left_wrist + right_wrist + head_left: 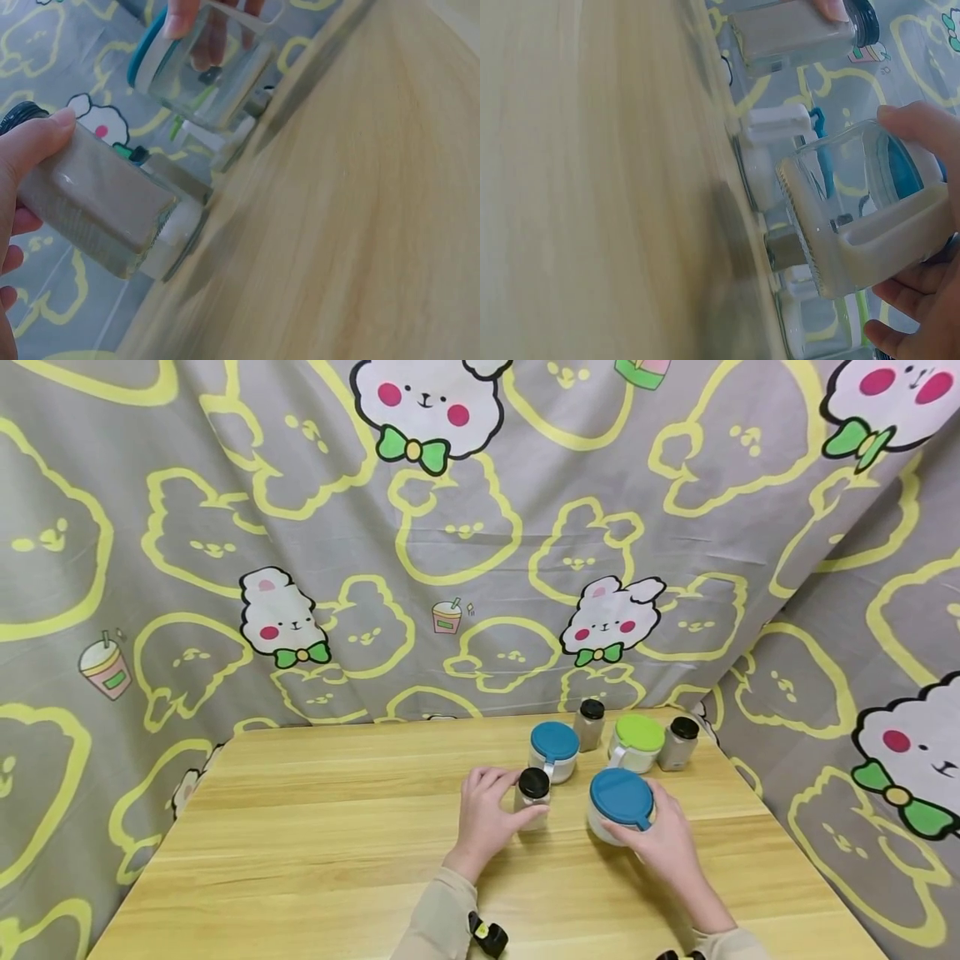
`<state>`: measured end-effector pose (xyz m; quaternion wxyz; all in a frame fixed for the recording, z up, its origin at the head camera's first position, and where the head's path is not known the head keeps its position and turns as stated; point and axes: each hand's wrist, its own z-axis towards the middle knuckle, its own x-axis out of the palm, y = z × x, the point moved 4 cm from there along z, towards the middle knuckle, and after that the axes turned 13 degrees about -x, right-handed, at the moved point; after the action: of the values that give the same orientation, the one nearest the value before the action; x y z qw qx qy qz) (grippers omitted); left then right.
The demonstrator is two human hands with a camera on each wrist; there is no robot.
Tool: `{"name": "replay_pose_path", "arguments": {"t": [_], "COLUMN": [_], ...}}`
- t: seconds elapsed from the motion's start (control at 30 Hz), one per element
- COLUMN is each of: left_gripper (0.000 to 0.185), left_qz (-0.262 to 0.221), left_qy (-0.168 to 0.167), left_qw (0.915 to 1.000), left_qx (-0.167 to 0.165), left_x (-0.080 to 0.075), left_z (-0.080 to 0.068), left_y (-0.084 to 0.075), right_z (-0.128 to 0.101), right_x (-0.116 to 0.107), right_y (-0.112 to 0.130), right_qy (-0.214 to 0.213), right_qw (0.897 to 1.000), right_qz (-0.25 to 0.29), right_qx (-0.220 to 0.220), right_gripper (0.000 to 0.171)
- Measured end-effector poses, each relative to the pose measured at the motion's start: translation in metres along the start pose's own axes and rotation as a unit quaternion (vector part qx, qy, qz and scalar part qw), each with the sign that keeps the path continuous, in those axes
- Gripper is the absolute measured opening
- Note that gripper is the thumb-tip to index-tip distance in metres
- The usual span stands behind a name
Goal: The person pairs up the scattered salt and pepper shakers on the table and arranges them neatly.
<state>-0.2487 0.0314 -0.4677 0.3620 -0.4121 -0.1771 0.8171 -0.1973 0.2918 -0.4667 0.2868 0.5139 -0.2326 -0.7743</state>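
Fingers, left hand (483, 817): clamped on the black-capped jar (105, 187); thumb (58, 127) high on the side, just beside the black cap (534, 782), other fingers opposite.
Fingers, right hand (673, 842): clamped on the blue-lidded jar (621, 806); thumb near the lid's rim, other fingers round the opposite side, handle (900, 232) between them on the palm side.
Height: both held jars look raised off the table (300, 827), bases apart from the wood in the wrist views.
Black-capped jar, handling: stiff and flat-sided, probably glass, so likely breakable and a bit slick; contents not clear, weight a guess, perhaps light to moderate. Best taken by opposite flat sides below the cap.
Blue-lidded jar, handling: wider, see-through, right fingers visible through the wall; probably light for its bulk, rigid, smooth enough to slip. Handle or full body grip should serve; lid alone seems a poor hold.
Past left fingertips: second blue-lidded jar (555, 752), standing near, handle side towards the hands.
Farther out, between the two sets of fingers: rear black-capped jar (588, 733).
Beyond right fingers: green-lidded jar (637, 750), with far-right black-capped jar (677, 750) just beside it, to its right.
Behind all: patterned curtain (465, 547), well apart from the fingers.
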Motion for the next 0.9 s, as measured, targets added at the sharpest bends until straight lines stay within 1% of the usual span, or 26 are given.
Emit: {"name": "replay_pose_path", "arguments": {"t": [0.27,0.5,0.63,0.77,0.9], "left_gripper": [0.058,0.059,0.059,0.059,0.059], "left_qz": [0.004,0.004,0.007,0.003,-0.001], "left_qy": [-0.010,0.001,-0.005,-0.015,-0.017], "left_qw": [0.9999,0.9999,0.9999,0.9999,0.9999], "left_qx": [0.003,-0.013,-0.009,-0.001,0.000], "left_x": [-0.005,-0.011,-0.014,-0.017,-0.020], "left_z": [0.000,0.000,-0.001,-0.002,-0.001], "left_y": [0.006,0.013,0.016,0.018,0.019], "right_z": [0.000,0.000,0.000,-0.001,0.001], "right_x": [0.011,0.017,0.019,0.022,0.025], "right_y": [0.005,0.008,0.011,0.015,0.020], "right_qy": [0.020,0.029,0.037,0.039,0.035], "right_qw": [1.000,1.000,0.999,0.999,0.999], "right_qz": [0.006,0.002,-0.003,0.001,0.010], "right_qx": [0.008,0.006,0.005,0.008,0.006], "right_gripper": [0.097,0.098,0.101,0.099,0.094]}}
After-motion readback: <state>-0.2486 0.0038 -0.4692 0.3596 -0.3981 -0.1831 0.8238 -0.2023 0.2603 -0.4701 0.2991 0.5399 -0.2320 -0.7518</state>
